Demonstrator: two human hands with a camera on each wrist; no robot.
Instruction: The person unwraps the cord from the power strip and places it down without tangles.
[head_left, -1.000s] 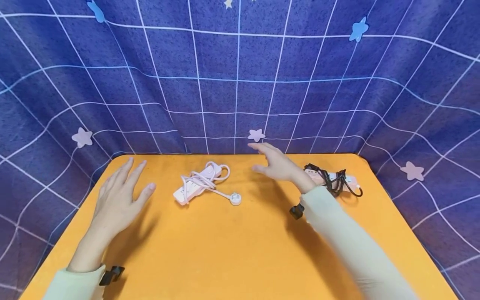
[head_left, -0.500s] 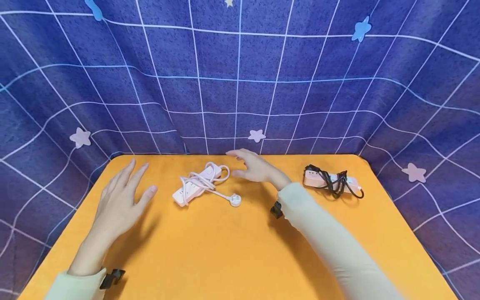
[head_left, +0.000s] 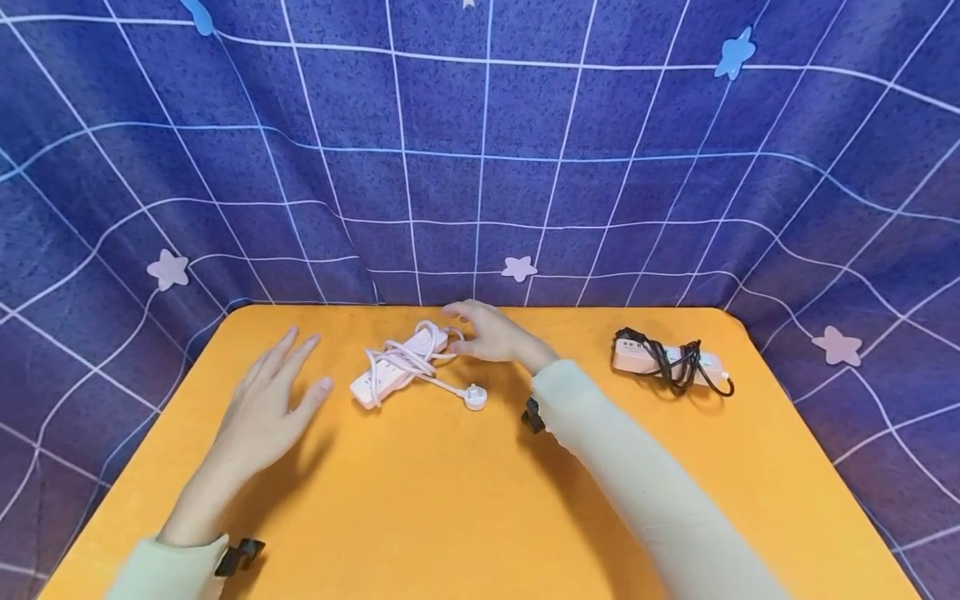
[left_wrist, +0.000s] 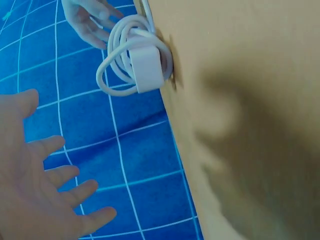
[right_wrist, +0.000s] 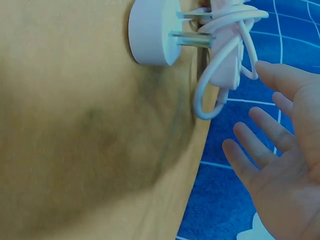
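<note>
A white power strip wrapped in its own white cord lies slanted on the yellow table. Its round plug rests on the tabletop to the right, and the plug's prongs show in the right wrist view. At the strip's far right end is my right hand, fingers spread near the cord loop; whether it touches the cord cannot be told. My left hand hovers to the left of the strip, fingers extended, holding nothing. In the left wrist view the wrapped power strip appears beyond the left hand.
A second power strip, wound with a black cord, lies at the table's right side. A blue curtain with a grid pattern and stars hangs behind and beside the yellow table.
My right hand has moved left, from between the two strips to the white strip's far right end. The left hand has barely shifted. Both strips lie where they were.
</note>
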